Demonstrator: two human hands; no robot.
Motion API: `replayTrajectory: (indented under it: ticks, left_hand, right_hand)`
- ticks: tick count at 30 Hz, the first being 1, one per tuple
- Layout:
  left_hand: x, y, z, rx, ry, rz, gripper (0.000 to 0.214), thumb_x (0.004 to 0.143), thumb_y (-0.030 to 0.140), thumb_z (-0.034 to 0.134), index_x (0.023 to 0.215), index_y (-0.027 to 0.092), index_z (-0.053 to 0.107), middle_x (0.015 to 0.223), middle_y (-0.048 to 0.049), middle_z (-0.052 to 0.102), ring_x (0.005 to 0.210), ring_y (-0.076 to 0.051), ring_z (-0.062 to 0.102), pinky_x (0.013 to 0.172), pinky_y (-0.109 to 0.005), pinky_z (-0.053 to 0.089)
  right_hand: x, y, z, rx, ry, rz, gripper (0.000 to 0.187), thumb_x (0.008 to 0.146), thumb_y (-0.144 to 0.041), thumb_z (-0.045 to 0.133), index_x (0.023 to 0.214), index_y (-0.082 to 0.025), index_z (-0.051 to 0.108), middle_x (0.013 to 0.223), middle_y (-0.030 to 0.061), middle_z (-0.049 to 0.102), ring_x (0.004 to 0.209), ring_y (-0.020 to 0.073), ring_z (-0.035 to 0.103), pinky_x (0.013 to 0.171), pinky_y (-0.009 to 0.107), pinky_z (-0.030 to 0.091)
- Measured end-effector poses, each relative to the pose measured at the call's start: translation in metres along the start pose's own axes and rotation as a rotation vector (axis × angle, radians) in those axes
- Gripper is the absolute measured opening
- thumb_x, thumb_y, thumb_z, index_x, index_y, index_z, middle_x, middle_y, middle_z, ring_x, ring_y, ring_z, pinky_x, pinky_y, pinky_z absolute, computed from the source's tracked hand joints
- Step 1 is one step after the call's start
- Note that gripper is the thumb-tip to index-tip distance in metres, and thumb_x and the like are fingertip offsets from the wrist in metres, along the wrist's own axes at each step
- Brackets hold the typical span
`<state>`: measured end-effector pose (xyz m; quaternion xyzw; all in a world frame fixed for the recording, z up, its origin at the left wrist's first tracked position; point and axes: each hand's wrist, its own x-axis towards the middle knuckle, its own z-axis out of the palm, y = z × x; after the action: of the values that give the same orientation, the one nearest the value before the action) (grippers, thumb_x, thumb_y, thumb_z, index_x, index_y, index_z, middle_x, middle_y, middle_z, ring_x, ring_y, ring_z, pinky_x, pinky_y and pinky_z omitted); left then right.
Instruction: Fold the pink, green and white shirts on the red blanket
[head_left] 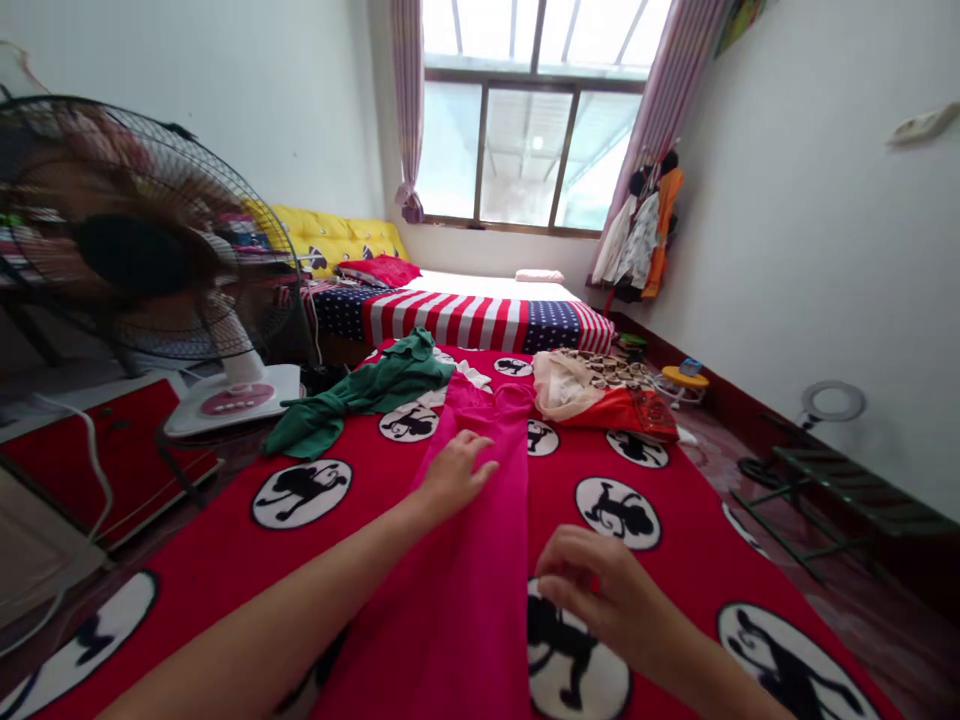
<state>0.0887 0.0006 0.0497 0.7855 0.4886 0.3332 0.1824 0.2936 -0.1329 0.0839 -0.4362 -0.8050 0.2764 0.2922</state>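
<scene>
A long bright pink garment (465,610) lies stretched out over a red blanket (225,600) patterned with black figures in white circles. Whether it is trousers or a dress I cannot tell. My left hand (456,475) is over its upper part, fingers spread, holding nothing; whether it touches the cloth is unclear. Just past the garment's right edge, my right hand (600,575) hovers with loosely curled fingers, the thumb apart and nothing visible between them. Beyond my left hand lies a crumpled green garment (360,390). Clothes in beige and red (622,410) lie at the far right.
At the left, a spinning fan (135,250) stands close to the blanket. A bed with a striped cover (450,318) is at the back, under the window. Along the right wall are a green folding stool (847,485), a ring light (832,400) and a yellow stool (684,377).
</scene>
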Motion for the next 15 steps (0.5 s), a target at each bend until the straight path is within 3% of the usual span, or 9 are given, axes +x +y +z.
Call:
replayTrajectory:
  ticks: [2,6,11,15]
  left_hand:
    - [0.037,-0.021,0.006,-0.033,0.163,-0.187,0.038,0.085,0.027,0.056,0.120,0.015,0.055,0.112,-0.0131,0.062,0.103,-0.022,0.061,0.092,-0.034,0.045]
    - [0.087,-0.049,0.014,-0.065,0.249,-0.341,0.047,0.086,0.036,0.055,0.124,0.010,0.048,0.092,-0.0132,0.067,0.089,-0.024,0.066,0.080,-0.034,0.048]
    - [0.096,-0.066,0.030,-0.072,0.292,-0.374,0.050,0.084,0.036,0.058,0.128,0.015,0.050,0.111,-0.0167,0.063,0.103,-0.027,0.061,0.086,-0.037,0.045]
    - [0.091,-0.073,0.035,-0.111,0.287,-0.346,0.049,0.078,0.028,0.064,0.124,0.015,0.054,0.100,-0.0123,0.066,0.090,-0.024,0.064,0.079,-0.034,0.048]
  right_hand:
    - [0.037,0.019,-0.020,-0.016,0.076,0.033,0.009,0.083,-0.023,0.060,0.078,-0.017,0.065,0.075,0.0005,0.060,0.064,0.0109,0.053,0.059,0.021,0.040]
    - [0.115,0.065,-0.043,-0.036,0.232,0.039,0.009,0.078,-0.023,0.059,0.077,-0.017,0.066,0.080,0.0023,0.063,0.067,0.0127,0.056,0.063,0.024,0.044]
    - [0.199,0.110,-0.056,-0.145,0.304,0.156,0.010,0.073,-0.015,0.059,0.077,-0.017,0.068,0.086,0.0039,0.067,0.069,0.0141,0.061,0.067,0.025,0.048]
    - [0.243,0.137,-0.052,-0.122,0.314,0.253,0.032,0.080,-0.014,0.053,0.110,-0.014,0.063,0.102,0.0092,0.068,0.060,0.0111,0.063,0.060,0.023,0.050]
